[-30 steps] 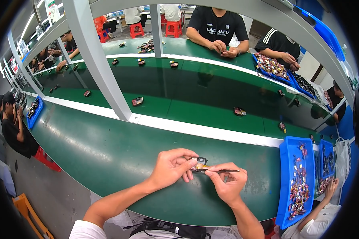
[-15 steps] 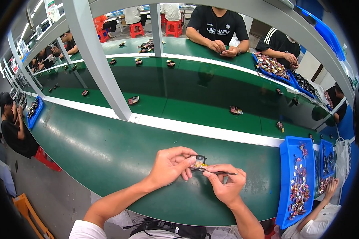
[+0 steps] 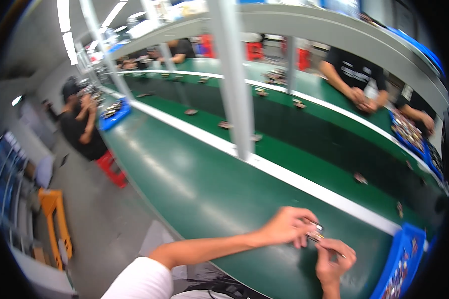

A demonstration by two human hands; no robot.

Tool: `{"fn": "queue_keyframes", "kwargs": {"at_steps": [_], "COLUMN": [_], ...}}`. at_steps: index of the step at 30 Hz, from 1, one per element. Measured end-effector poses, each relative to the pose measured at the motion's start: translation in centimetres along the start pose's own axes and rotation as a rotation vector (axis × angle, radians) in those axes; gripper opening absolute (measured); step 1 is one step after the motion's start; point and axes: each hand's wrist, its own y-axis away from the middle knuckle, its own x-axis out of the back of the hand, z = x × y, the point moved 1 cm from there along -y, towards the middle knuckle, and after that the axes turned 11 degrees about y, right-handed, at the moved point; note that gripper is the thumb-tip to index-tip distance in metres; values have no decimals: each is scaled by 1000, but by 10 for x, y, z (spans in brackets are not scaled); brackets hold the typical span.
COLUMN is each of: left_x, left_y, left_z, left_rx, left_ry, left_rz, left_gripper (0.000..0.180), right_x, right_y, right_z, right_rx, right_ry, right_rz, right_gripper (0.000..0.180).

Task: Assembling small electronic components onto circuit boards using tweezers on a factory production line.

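Over the green worktop (image 3: 184, 194), my left hand (image 3: 286, 228) is closed on a small black-framed electronic housing (image 3: 315, 231) with light and yellowish parts inside. The housing is blurred and partly covered by the fingers. Beside it, my right hand (image 3: 335, 256) pinches a thin dark stick-like tool (image 3: 341, 255). Its far end points at the housing, but whether it touches cannot be made out. Both hands are close together above the table's near right part.
A blue bin (image 3: 401, 259) of small parts stands at the right. Past a white rail (image 3: 324, 194), a dark green belt (image 3: 294, 134) carries scattered small assemblies. A grey post (image 3: 234, 89) rises from the rail. Co-workers sit at the left and across; an orange frame (image 3: 55, 224) stands on the floor.
My view has swung left, so the hands and the blue bin appear farther right and lower. Both hands keep hold of the housing and the tool.
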Motion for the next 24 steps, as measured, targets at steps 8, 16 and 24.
{"fn": "queue_keyframes", "kwargs": {"at_steps": [8,16,24], "left_x": [-7,-11,-7], "left_y": [2,1,-5], "left_z": [-1,-7,-9], "left_rx": [-165,-277,-229], "left_ry": [-65,12,-32], "left_rz": [44,88,149], "left_gripper": [12,7,5], "right_x": [8,5,5], "right_y": [4,6,3], "right_z": [-3,-2,-4], "right_rx": [46,93,80], "right_ry": [-58,-20,-5], "right_rz": [-112,-157,-180], "right_gripper": [11,9,11]}}
